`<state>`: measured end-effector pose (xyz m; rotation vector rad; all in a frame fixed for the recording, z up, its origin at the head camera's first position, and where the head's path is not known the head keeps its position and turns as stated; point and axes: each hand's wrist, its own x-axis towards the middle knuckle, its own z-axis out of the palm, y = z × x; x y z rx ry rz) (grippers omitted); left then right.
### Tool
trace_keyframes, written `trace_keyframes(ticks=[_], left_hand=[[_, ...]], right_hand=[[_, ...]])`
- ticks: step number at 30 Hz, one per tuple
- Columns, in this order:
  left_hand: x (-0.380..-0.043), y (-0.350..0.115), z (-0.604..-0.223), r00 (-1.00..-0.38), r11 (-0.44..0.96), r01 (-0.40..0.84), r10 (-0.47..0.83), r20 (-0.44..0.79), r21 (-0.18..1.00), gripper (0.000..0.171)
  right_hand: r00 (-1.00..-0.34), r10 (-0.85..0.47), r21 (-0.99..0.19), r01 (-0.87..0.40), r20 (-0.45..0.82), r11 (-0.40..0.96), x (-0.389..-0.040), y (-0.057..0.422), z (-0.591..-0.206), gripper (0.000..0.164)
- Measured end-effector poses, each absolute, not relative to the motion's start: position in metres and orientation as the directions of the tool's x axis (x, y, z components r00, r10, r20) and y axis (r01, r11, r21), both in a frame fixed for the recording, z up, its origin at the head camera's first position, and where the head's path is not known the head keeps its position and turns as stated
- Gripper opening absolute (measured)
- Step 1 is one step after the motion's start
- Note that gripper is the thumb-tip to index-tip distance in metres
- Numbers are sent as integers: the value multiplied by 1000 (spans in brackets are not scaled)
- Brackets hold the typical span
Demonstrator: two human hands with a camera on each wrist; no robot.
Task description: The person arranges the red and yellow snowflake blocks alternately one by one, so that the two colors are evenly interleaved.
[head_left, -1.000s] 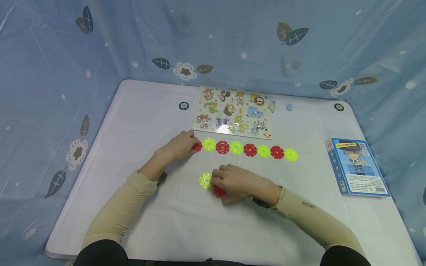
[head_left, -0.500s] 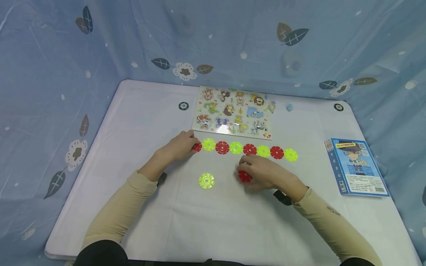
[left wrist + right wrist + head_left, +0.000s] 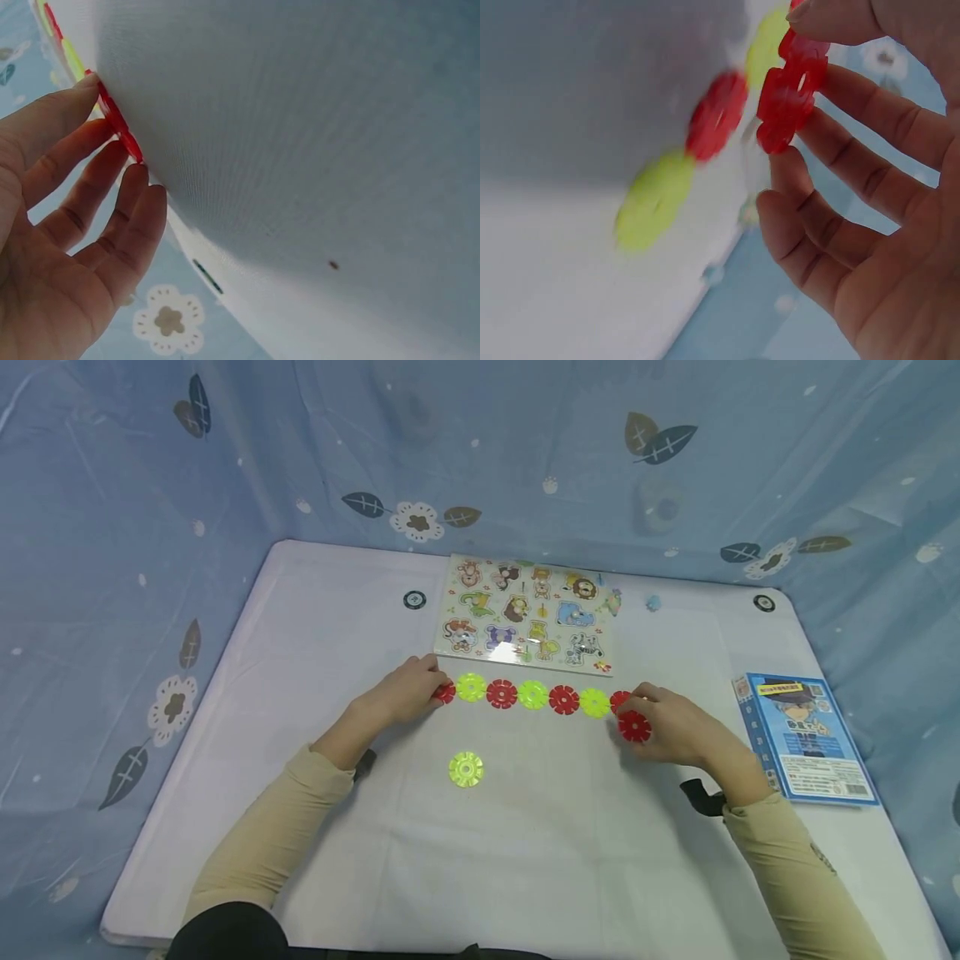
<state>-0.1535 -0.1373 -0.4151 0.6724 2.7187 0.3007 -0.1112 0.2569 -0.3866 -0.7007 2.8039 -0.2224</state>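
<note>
A row of alternating red and yellow-green interlocking flower discs [image 3: 533, 694] lies across the white table. At the row's left end my left hand [image 3: 407, 689] holds the red disc [image 3: 116, 120] by its edges, thumb on one side and fingertips on the other. My right hand [image 3: 675, 727] pinches a second red disc [image 3: 634, 727] between thumb and fingers, raised near the row's right end. It hides part of the last red disc and the yellow-green end disc, which shows in the right wrist view [image 3: 654, 201]. A loose yellow-green disc [image 3: 466, 769] lies nearer the front.
An animal puzzle board [image 3: 525, 614] lies behind the row. A blue box [image 3: 810, 739] stands at the right. Two black round markers, one at left [image 3: 414, 600], one at right [image 3: 763, 603], and a small blue piece [image 3: 653, 602] lie farther back. Blue curtains [image 3: 525, 460] border the table.
My right hand has carried its red disc from beside the loose yellow-green disc, rightward and away from me, to the row's right end. My left hand has stayed in place.
</note>
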Motion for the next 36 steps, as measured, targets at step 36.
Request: trace_keyframes(ticks=[36], left_hand=[[-151, -136, -411, -839, 866, 419, 484, -249, 274, 36]], right_hand=[[-908, -226, -172, -174, -352, 969, -142, 330, -398, 55]])
